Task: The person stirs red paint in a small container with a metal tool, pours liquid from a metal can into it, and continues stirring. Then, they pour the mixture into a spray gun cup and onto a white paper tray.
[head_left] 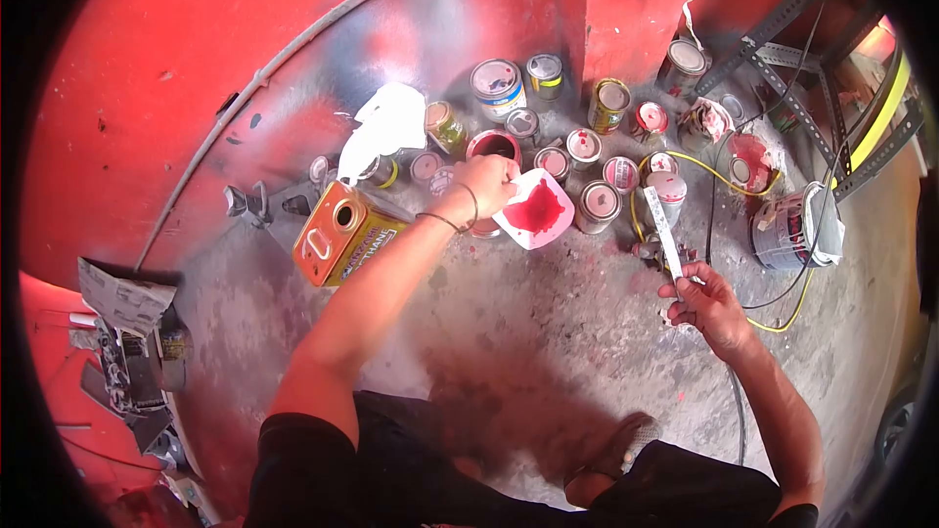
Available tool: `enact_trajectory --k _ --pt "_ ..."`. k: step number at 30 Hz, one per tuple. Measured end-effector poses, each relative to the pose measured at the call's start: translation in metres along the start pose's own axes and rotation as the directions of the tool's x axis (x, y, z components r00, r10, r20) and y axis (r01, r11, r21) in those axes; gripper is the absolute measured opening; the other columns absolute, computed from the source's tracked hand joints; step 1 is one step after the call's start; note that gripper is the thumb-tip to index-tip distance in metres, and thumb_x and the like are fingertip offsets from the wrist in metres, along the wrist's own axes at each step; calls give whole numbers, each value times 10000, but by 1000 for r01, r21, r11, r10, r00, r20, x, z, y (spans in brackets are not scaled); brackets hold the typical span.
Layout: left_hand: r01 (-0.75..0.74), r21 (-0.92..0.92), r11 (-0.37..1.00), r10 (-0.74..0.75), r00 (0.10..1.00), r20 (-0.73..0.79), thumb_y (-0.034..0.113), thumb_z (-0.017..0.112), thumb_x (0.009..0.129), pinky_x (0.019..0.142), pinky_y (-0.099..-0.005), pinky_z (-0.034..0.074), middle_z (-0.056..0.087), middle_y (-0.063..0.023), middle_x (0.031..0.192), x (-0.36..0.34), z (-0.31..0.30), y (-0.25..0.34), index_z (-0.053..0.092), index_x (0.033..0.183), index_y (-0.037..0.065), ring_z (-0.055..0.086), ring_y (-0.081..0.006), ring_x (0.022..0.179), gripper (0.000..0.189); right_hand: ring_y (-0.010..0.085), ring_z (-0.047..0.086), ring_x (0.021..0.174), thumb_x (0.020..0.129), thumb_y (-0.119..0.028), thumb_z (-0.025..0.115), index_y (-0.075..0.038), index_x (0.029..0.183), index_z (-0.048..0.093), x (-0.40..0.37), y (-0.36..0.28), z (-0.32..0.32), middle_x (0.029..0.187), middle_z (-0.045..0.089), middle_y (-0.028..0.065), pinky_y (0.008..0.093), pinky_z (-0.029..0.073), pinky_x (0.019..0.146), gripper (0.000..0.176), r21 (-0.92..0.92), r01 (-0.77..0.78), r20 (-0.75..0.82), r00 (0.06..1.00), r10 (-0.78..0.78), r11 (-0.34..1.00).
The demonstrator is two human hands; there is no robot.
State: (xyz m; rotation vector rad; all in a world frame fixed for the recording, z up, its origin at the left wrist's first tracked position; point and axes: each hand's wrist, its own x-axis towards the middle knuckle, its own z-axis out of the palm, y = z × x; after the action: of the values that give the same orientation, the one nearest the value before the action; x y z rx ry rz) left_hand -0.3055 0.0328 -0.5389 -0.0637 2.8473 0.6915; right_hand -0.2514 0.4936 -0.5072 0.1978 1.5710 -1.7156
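My left hand (486,185) is closed, its fingers pinching the near rim of a white, squarish paint container (559,226) with red paint inside. Just beyond that hand stands an open paint can (494,145), its inside dark red. My right hand (712,308) is wrapped round the lower end of a flat white stick (663,230), which points up and away from me. A rectangular orange and yellow metal can (364,246) with an uncapped round mouth is left of my left hand, close to my forearm.
Several paint cans stand ahead, including a blue-and-white one (498,88). A white cloth-like piece (386,127) lies at their left. To the right are a large bucket (782,232), a yellow hose (785,325) and a metal rack (822,98). Scrap parts (137,362) lie left.
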Motion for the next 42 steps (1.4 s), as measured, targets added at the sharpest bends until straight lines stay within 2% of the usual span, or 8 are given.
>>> enact_trajectory --k 4,10,16,20,25,30,33,42 --pt "-18 -228 973 28 999 39 65 764 973 699 -302 541 776 -4 830 14 -7 -32 794 980 56 681 -64 753 32 157 746 851 1166 -195 673 -118 1328 635 4 -2 5 1185 803 104 351 645 823 184 -10 -20 -1 1000 20 1000" --pt "-11 -418 908 -112 957 -269 142 811 974 781 -384 591 820 -108 886 31 -47 -73 791 1026 33 750 -162 811 123 162 748 853 1165 -195 675 -128 1321 639 5 -1 8 1194 807 103 352 647 831 174 -16 -18 10 1000 18 1000" --pt "172 -460 871 -311 918 -245 195 844 963 798 -380 597 838 -110 921 50 -18 -138 823 1040 8 781 -204 828 203 160 748 865 1163 -214 685 -127 1324 647 4 12 4 1199 808 109 352 650 837 186 -31 -31 8 999 31 999" --pt "184 -387 904 -295 922 -250 140 847 1005 796 -316 607 839 -82 937 52 -6 -130 819 1083 -31 772 -136 839 191 164 752 874 1163 -224 684 -93 1343 644 -3 9 9 1216 808 130 349 642 836 226 -48 -43 11 999 44 998" --pt "274 -75 959 -261 745 -614 305 823 993 845 -449 626 818 -106 1117 12 -12 -74 792 1131 61 790 -331 972 282 162 753 875 1165 -222 681 -83 1347 645 -4 12 6 1214 808 132 347 641 847 232 -42 -40 15 999 41 998" --pt "-7 117 993 45 945 -324 440 882 913 975 -512 605 779 -140 1215 -69 2 -33 723 1303 88 773 -349 1135 549 157 753 876 1167 -223 680 -80 1346 644 -2 8 9 1213 815 132 351 641 850 231 -72 -53 57 997 57 996" --pt "-126 342 931 243 914 -325 463 891 907 1093 -497 570 702 -199 1426 -85 25 -25 607 1531 108 674 -384 1348 772 156 755 880 1170 -219 680 -77 1337 640 2 7 14 1211 823 140 353 642 850 223 -95 -68 136 987 81 993" --pt "-53 318 947 85 993 -87 535 801 1002 1205 -564 511 595 -293 1578 -69 31 -29 507 1631 66 594 -477 1455 838 156 768 901 1175 -182 651 -50 1325 641 -8 32 25 1195 831 142 352 653 849 201 -236 -142 257 945 202 961"
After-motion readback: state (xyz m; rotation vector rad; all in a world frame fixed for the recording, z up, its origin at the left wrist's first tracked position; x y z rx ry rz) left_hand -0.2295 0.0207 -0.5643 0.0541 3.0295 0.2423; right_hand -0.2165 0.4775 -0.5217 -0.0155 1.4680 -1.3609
